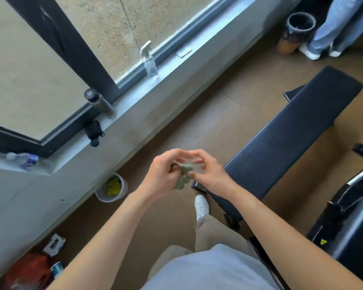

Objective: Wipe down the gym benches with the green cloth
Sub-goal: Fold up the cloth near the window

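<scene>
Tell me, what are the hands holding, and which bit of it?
A crumpled green cloth. The left hand grips its upper left part, the right hand pinches its right edge, and the lower end hangs free.

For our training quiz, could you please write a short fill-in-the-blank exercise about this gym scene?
The left hand and right hand hold a bunched cloth coloured ___.
The white bucket with the yellow rag stands on the ___.
The dark bench lies to the person's ___.
Missing: green; floor; right.
</scene>
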